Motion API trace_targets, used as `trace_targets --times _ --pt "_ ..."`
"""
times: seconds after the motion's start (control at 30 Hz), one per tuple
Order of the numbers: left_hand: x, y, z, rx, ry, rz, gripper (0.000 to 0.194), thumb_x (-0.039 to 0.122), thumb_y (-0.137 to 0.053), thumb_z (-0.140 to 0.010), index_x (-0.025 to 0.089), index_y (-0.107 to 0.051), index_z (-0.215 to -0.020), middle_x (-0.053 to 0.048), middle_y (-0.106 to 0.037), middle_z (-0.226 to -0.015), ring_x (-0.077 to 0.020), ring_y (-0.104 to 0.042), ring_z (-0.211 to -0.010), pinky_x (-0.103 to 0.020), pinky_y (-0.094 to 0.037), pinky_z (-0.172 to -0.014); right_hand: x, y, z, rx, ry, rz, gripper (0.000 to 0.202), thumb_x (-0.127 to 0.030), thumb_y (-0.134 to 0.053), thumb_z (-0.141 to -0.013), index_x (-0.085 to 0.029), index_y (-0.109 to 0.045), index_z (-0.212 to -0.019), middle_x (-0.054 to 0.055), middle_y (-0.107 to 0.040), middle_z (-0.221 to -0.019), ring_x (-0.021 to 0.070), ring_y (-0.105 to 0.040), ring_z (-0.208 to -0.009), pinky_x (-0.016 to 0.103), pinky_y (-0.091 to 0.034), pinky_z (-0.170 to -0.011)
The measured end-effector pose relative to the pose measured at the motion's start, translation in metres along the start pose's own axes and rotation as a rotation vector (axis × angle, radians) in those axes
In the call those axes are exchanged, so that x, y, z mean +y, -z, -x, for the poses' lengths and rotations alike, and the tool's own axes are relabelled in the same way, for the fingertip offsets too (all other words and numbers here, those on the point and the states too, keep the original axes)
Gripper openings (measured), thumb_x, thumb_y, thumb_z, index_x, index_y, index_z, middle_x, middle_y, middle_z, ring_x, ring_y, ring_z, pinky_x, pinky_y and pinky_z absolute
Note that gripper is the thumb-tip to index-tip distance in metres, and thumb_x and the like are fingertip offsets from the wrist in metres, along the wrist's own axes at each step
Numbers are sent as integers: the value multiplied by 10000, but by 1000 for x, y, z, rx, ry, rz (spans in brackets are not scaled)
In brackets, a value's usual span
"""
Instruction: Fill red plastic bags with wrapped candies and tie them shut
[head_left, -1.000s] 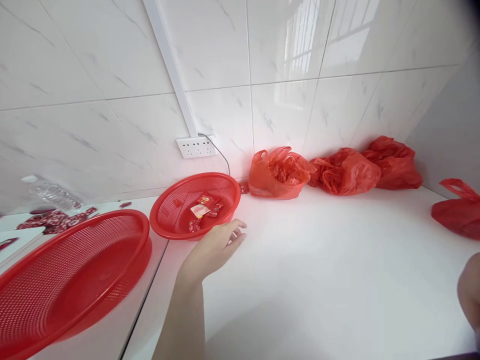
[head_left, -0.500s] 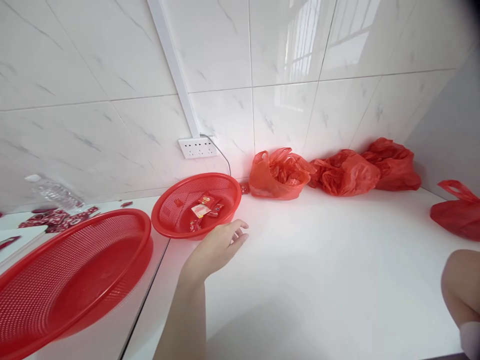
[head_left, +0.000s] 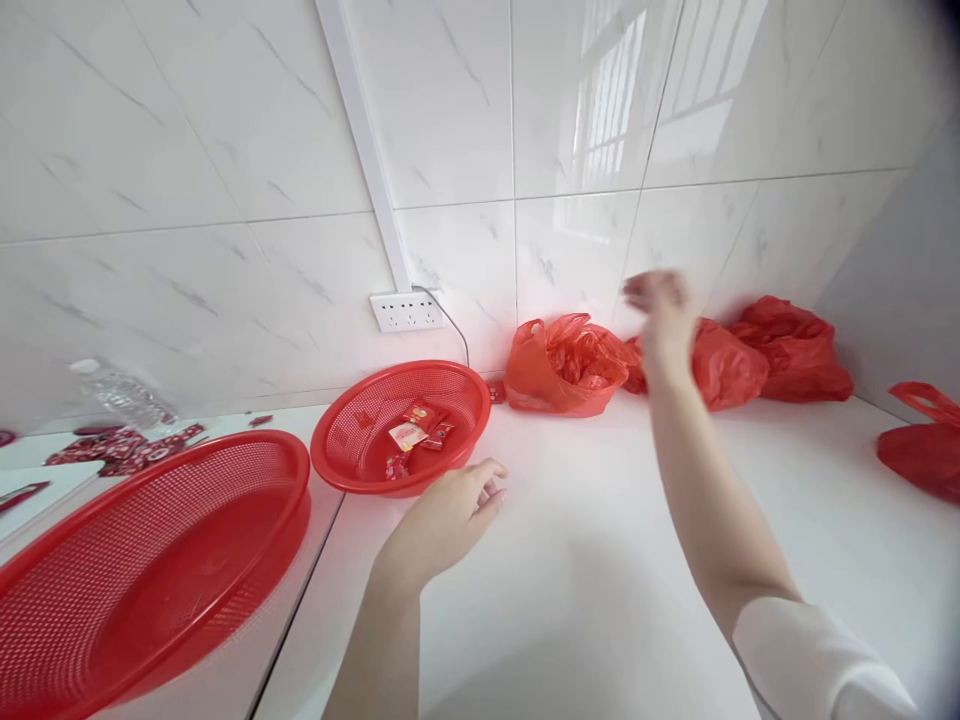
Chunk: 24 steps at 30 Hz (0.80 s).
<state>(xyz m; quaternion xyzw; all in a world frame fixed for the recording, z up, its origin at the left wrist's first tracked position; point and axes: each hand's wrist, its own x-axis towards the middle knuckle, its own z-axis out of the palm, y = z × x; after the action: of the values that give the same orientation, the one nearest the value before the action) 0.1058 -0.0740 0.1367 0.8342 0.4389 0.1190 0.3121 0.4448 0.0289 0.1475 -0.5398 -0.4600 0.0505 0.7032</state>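
Observation:
My left hand (head_left: 454, 512) hovers over the white table, just right of and in front of the smaller red basket (head_left: 480, 432), its fingers loosely curled and apart with nothing between them. That basket holds several small red packets and a pale one (head_left: 407, 435). Blurred by motion, my right hand (head_left: 661, 300) is raised in front of the wall, above the crumpled red bags; its fingers are too smeared to read. Closest to it are the open red plastic bag (head_left: 555, 385) on its left and another red bag (head_left: 727, 368) behind the forearm.
A large red basket (head_left: 289, 500) stands at the left. Behind it lie red patterned packets (head_left: 124, 448) and a clear bottle (head_left: 127, 395). More red bags (head_left: 799, 350) (head_left: 922, 450) sit at the right. A socket strip (head_left: 407, 311) with a cable is on the tiled wall.
My right arm has swung in from the lower right edge, up towards the red bags. My left hand stays beside the small basket. The view has tilted slightly upward.

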Motion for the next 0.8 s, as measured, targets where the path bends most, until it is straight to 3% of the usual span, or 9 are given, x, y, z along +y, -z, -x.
trace_targets --times 0.13,0.3,0.4,0.53,0.7,0.8 --pt "0 1 2 -29 13 10 309 406 -407 -910 300 -591 -1135 -14 -666 -1020 -206 -620 -939 -310 -463 -752 45 -52 8 -281 -258 295 119 -148 -590 -801 -143 -697 -750 89 -719 -881 240 -637 -921 414 -455 -911" --pt "-2 1 2 -29 21 13 304 399 -409 -911 307 -591 -1137 -9 -667 -1012 -203 -620 -918 -307 -450 -739 73 -79 20 -363 -330 503 148 -160 -582 -759 -173 -721 -811 113 -730 -929 315 -628 -999 549 -344 -998" --pt "-4 1 1 -17 25 16 300 396 -410 -911 300 -593 -1129 -12 -669 -1009 -205 -622 -913 -307 -443 -736 65 -78 18 -301 -200 545 290 -165 -464 -833 -137 -694 -1007 162 -682 -1118 340 -561 -1145 605 -258 -1046" --pt "-6 -2 -2 -25 20 15 303 402 -411 -910 290 -598 -1120 -19 -673 -982 -211 -625 -897 -305 -437 -724 48 -67 15 -203 39 498 425 -222 -360 -906 -151 -554 -1278 130 -512 -1389 262 -437 -1302 457 -321 -1079" --pt "-3 -7 -2 -60 -12 40 307 420 -427 -904 293 -604 -1120 -16 -677 -986 -208 -628 -906 -291 -437 -720 45 -42 29 -493 91 589 564 -263 -498 -862 -177 -401 -1411 132 -596 -1273 261 -585 -1110 378 -455 -924" --pt "-1 -10 -1 -67 -28 38 322 428 -425 -903 280 -609 -1122 -23 -678 -982 -206 -630 -900 -290 -437 -725 57 -26 44 -555 18 679 509 -245 -543 -828 -164 -485 -1328 145 -590 -1263 285 -566 -1128 393 -436 -936"
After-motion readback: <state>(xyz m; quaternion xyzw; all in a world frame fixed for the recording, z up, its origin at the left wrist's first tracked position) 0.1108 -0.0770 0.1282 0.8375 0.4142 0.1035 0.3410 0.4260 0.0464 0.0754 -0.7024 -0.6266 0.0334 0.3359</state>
